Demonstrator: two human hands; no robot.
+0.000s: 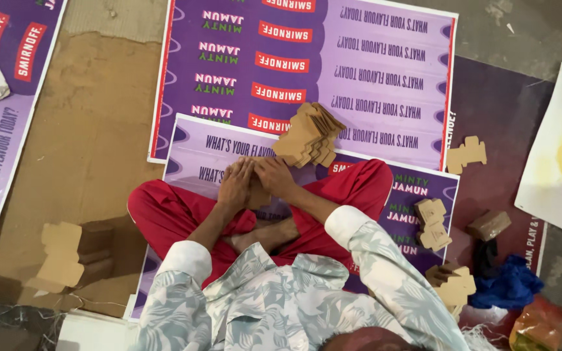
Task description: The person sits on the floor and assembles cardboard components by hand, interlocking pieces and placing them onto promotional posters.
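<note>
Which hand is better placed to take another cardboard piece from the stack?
Probably the right. The right hand lies just beside the cardboard stack; the left hand is farther away. Both touch a small cardboard piece.

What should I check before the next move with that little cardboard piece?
1. Both hands on the piece: ok. The left hand and right hand meet over the cardboard piece.
2. Piece's edges lined up: cannot tell, the hands cover most of it.
3. Stack of flat cutouts close by: ok, just beyond the hands.
4. Stack tidy: not ok, it is fanned out.
5. Folded boxes kept apart: ok, on the right side.
</note>
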